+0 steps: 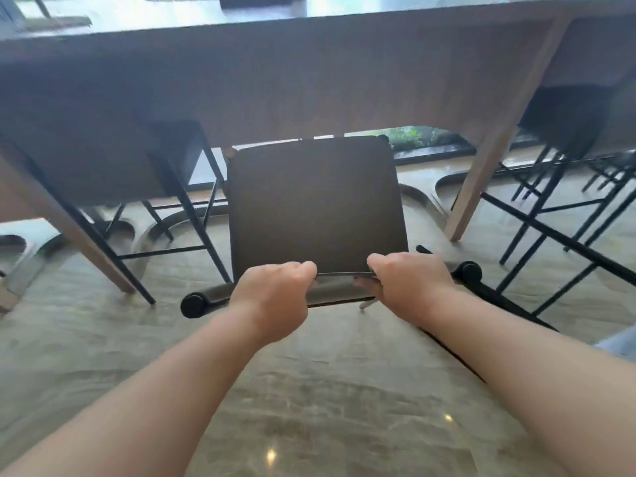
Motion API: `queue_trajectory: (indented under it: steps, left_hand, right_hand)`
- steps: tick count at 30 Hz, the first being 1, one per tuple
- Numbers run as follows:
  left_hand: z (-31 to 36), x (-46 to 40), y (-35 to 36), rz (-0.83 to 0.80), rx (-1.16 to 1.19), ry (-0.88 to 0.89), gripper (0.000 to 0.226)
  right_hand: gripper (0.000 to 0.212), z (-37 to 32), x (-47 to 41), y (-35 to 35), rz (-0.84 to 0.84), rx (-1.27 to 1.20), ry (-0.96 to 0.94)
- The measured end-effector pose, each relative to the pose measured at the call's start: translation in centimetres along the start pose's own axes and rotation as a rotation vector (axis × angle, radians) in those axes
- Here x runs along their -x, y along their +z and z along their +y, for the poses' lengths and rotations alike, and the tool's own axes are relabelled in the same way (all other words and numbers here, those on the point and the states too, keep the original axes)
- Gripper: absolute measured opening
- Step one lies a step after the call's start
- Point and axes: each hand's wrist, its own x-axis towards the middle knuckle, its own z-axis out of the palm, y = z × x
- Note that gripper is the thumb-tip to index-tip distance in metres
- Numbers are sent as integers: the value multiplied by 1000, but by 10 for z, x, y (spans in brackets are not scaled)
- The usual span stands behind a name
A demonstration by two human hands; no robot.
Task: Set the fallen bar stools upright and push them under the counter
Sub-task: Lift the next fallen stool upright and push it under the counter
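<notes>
Head view: both hands — left hand (272, 297), right hand (409, 287) — have fingers clenched on the low backrest of the upright bar stool (316, 204), at 12 o'clock, seat partly under the table (275, 84). Push level and straight — legs could snag.

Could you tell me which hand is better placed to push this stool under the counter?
Neither clearly: the left hand and right hand both grip the near edge of the stool, either side of its middle. The counter lies straight ahead, so push with both.
</notes>
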Motion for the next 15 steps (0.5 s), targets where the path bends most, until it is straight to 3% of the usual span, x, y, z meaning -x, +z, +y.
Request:
queue_trajectory:
  steps: [6,15]
  left_hand:
    - [-29,-70,-29,-18,22,2,24]
    - [-56,-132,-42,-20,-7,0,30]
  right_hand:
    - [44,15,-69,-32,1,-15,31]
    - [41,36,-135,-48,10,-53,29]
